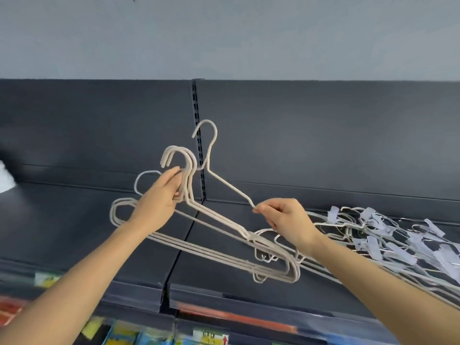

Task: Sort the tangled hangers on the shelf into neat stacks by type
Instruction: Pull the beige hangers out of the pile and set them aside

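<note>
A bundle of beige hangers is being held by the necks, just under the hooks, in the left hand. The fingers are being curled round the gathered wires, with the thumb hidden behind them. The bundle is being kept slanted above the shelf, its left ends higher and its right ends dipping toward the shelf's front. Whether those ends are touching the surface cannot be told.

A single thin hanger is being held up beside the bundle, its hook uppermost and crossing the slotted upright. Its shoulder tip is being pinched between thumb and forefinger of the right hand, the other fingers being folded loosely beneath.

To the right, a tangled heap of clip hangers is being carried by the same shelf, pale clips and wire hooks lying crossed over one another. Long beige bars are running out from under the right forearm toward the frame's edge.

The shelf is dark and is being backed by a dark panel, split by the upright. A grey-blue wall is showing above. An orange-red label strip is running along the shelf's front edge, and brightly coloured packaged goods are being displayed, blurred, below. A white blurred shape is showing at the left edge; what it is cannot be told.
</note>
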`<state>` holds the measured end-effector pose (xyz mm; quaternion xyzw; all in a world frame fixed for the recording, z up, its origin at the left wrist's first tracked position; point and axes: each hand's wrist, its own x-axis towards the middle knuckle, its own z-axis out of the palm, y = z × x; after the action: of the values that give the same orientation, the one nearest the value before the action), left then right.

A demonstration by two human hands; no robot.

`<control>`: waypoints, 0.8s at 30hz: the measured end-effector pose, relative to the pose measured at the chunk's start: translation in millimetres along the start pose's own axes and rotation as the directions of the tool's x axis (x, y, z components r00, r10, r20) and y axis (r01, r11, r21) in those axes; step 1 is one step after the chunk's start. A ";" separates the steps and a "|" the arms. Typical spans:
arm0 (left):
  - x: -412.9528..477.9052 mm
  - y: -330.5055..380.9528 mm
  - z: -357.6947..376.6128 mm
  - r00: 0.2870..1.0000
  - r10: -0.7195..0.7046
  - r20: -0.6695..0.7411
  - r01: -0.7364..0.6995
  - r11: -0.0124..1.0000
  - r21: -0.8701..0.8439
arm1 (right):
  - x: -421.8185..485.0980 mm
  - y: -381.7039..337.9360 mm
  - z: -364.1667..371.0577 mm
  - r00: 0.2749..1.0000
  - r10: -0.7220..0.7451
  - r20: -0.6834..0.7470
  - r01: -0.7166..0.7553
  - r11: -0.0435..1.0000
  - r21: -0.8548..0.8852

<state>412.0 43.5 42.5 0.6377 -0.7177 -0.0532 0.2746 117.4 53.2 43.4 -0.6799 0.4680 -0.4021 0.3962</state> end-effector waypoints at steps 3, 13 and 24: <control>6.2 -10.1 -3.5 0.999 -0.035 0.008 0.034 0.997 0.075 | 4.1 2.8 8.5 0.997 0.022 0.071 -0.026 0.998 0.061; 15.7 -30.2 -6.3 0.999 -0.015 -0.051 0.025 0.978 0.206 | 21.8 16.0 37.0 0.960 0.111 0.257 -0.139 0.986 0.093; 11.8 -64.8 -5.2 0.960 -0.006 -0.281 0.073 0.971 0.226 | 30.9 23.8 84.5 0.939 -0.171 0.300 0.293 0.853 -0.431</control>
<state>471.4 22.0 23.1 0.6810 -0.6603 0.1162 0.2945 194.8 31.5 -3.6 -0.8525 0.4113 -0.2326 0.2238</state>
